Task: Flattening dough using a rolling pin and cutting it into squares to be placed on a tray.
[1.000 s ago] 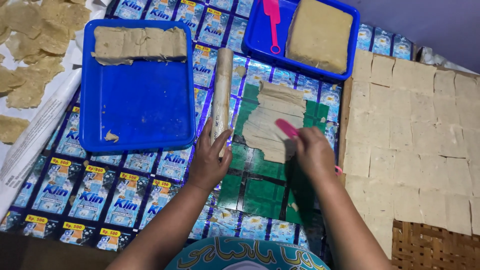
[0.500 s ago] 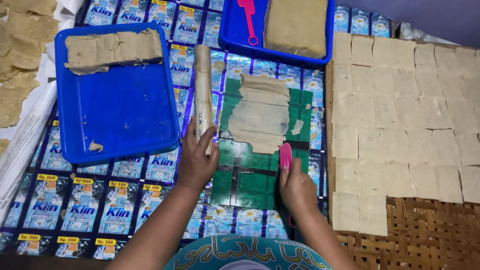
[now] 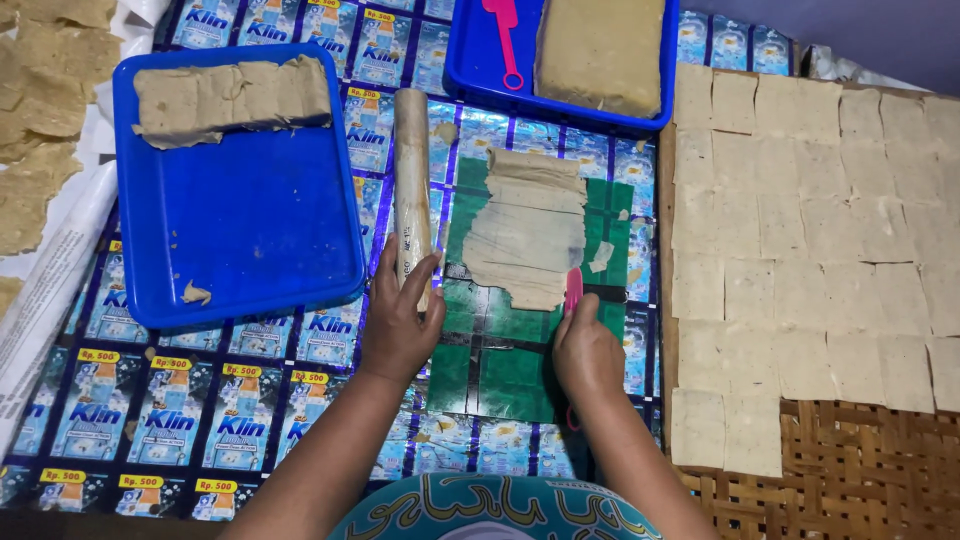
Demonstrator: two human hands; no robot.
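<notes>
My left hand [image 3: 398, 325] grips the near end of a pale rolling pin [image 3: 411, 178] that lies lengthwise on the printed plastic mat. My right hand [image 3: 588, 355] is closed around a pink plastic cutter [image 3: 573, 290], whose tip touches the near edge of a thin rolled sheet of beige dough [image 3: 527, 230]. The dough sheet rests on a green plastic square [image 3: 500, 340] between my two hands.
A blue tray [image 3: 240, 240] at left holds a strip of dough slabs at its far end. Another blue tray [image 3: 470, 70] at the back holds a dough block and a pink scoop [image 3: 505, 35]. Several cut dough squares [image 3: 800, 220] cover a woven mat at right. Dried pieces lie far left.
My right hand has slid back to the near edge of the dough sheet with the pink cutter. My left hand stays on the rolling pin.
</notes>
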